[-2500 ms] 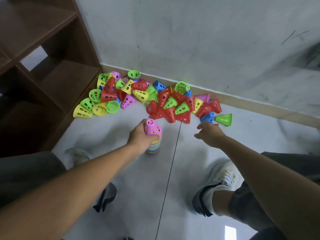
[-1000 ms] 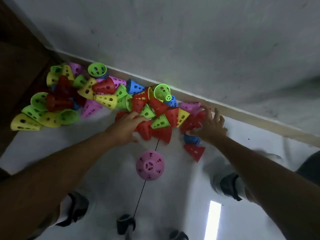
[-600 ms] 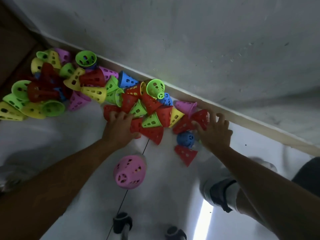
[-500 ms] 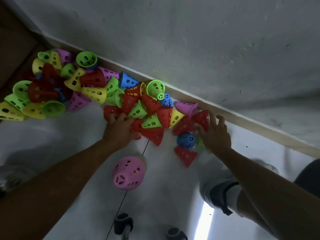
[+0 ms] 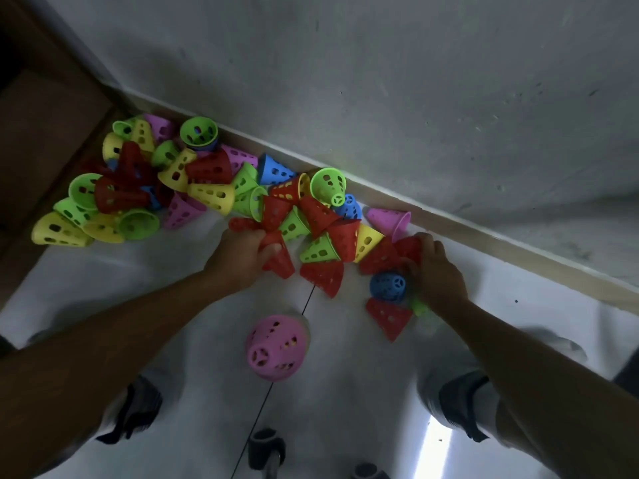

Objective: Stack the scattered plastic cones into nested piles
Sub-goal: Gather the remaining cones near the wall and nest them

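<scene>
Fingers of left hand [image 5: 240, 259] curl round red cone [image 5: 278, 259]; right hand [image 5: 434, 271] fingers grip another red cone [image 5: 408, 248].

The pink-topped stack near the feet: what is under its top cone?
The pink cone caps the stack, seen almost from above. Only a pale sliver of a lower cone shows at its upper right edge; the rest of the stack and its count are hidden.

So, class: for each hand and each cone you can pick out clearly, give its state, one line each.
left hand: grips a red cone
right hand: grips another red cone
pink-topped stack: upright, untouched
blue cone: standing, tip up
green cone: on its side, by the baseboard
</scene>
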{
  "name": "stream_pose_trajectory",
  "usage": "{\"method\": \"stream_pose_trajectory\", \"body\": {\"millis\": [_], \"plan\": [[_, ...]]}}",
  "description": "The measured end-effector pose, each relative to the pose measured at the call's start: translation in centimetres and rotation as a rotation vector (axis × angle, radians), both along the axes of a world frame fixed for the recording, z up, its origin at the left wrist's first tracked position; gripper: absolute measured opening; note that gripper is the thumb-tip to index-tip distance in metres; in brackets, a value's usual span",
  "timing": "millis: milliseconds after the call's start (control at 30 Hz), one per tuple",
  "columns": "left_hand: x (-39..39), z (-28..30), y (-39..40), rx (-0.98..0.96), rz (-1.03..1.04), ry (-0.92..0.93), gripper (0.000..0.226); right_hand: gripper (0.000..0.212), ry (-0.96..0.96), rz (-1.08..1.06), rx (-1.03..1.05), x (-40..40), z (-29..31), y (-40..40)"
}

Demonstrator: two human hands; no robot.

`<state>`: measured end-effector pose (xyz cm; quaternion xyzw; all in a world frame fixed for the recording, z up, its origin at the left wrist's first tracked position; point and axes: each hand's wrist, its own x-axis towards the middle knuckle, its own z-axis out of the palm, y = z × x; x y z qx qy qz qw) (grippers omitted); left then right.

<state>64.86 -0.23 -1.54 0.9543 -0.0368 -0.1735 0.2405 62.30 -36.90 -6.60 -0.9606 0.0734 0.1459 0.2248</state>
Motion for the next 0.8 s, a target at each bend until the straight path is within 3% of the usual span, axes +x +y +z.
{"method": "stream_pose_trajectory", "body": {"millis": [100, 300, 500, 567, 667, 800], "plan": [[0.5, 2.1, 0.9, -0.064, 0.039, 0.030, 0.040, 0.042, 0.044, -0.020, -0.009, 0.4, 0.8, -0.2], [1.1, 8.3, 1.2, -0.112, -0.008, 0.150, 0.035, 0.042, -0.006, 0.057, 0.008, 0.7, 3.3, -1.0], [-0.2, 16.1, 1.6, -0.189, -0.086, 0.400, 0.035, 0.066, -0.157, 0.157, 0.087, 1.3, 8.0, -1.3], [-1.0, 18.5, 1.7, -0.302, -0.051, 0.515, 0.031, 0.069, -0.132, 0.145, 0.115, 1.6, 9.3, -0.8], [-2.2, 21.0, 2.5, -0.403, -0.069, 0.591, 0.042, 0.071, -0.039, 0.110, 0.146, 1.9, 11.6, 0.8], [-3.6, 23.2, 3.2, -0.470, -0.022, 0.636, 0.057, 0.065, 0.019, 0.309, 0.105, 1.9, 15.2, 3.8]]}}
